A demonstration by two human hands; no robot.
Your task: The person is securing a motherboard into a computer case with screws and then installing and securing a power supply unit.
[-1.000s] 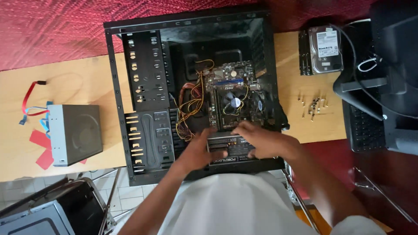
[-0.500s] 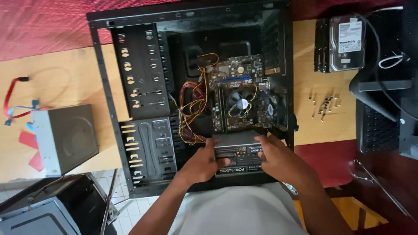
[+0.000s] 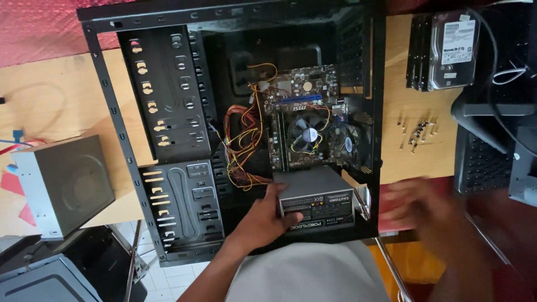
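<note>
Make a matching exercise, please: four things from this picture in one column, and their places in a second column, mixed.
Things:
1. power supply
2. hard drive
3. optical drive
4. loose screws

Places:
A. on the table, left of the case
B. far right corner of the table
C. inside the case, under the left hand
D. on the table, right of the case

Pairs: 1-C, 2-B, 3-A, 4-D
</note>
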